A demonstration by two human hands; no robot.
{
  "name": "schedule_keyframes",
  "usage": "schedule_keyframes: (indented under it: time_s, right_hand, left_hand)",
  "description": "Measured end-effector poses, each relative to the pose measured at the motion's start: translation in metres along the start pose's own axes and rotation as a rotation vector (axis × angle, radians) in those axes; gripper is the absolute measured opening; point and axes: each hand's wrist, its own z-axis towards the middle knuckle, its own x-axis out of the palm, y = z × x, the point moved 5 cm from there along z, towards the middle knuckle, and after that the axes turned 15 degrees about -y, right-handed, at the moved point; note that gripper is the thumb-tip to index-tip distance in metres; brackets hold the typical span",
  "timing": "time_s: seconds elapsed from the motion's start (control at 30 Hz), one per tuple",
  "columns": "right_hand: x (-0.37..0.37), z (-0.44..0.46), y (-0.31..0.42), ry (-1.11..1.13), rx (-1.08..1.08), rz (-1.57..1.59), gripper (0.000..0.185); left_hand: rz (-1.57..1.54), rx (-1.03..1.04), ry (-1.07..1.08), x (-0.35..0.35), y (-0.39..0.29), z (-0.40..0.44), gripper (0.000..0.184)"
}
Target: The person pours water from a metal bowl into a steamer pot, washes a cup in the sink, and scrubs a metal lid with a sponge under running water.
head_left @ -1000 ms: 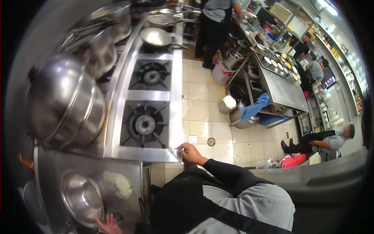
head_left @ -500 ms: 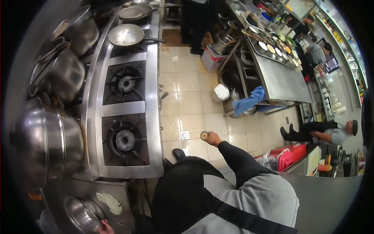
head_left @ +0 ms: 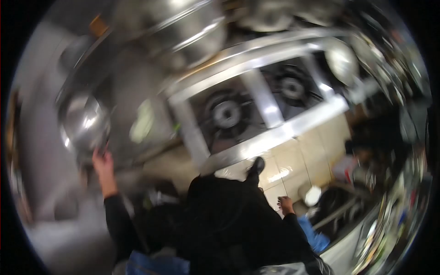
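Observation:
At the left, my left hand [head_left: 104, 167] grips the near rim of a shiny steel bowl [head_left: 85, 119], its thumb and fingers closed at the edge. The bowl rests on a metal counter [head_left: 130, 87]. To the right of the bowl lies a limp pale-green piece [head_left: 143, 121], too blurred to name. My right hand [head_left: 286, 205] hangs low over the tiled floor, fingers curled in. Half a second ago a small round brownish thing showed in it; blur now hides what the fingers hold.
A gas stove [head_left: 227, 113] with black burners stands ahead. Large steel pots [head_left: 192, 34] line its back, and a pan [head_left: 341, 59] sits at its far end. A blue cloth [head_left: 314, 233] hangs at the right, near a white-topped container [head_left: 313, 195].
My view has swung left, bringing the bowl and counter further into sight and blurring the picture. My left hand still grips the bowl's rim. My right arm hangs by my side.

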Motion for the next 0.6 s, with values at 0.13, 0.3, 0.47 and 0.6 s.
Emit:
schedule_keyframes:
  time_s: [0.13, 0.3, 0.47, 0.6]
  right_hand:
    - [-0.059, 0.066, 0.024, 0.128, 0.079, -0.060, 0.016]
    - [-0.095, 0.100, 0.082, 0.095, 0.056, -0.052, 0.008]
    - [-0.092, 0.123, 0.111, 0.114, -0.060, -0.107, 0.015]
    - [-0.075, 0.073, 0.166, 0.183, -0.277, -0.337, 0.020]
  left_hand:
    - [-0.294, 0.253, -0.371, -0.084, 0.004, -0.113, 0.027]
    - [-0.336, 0.234, -0.670, -0.191, 0.075, -0.211, 0.021]
    - [-0.311, -0.002, -1.087, -0.266, 0.187, -0.242, 0.018]
    - [0.056, -0.327, -1.152, -0.275, 0.269, -0.226, 0.015]
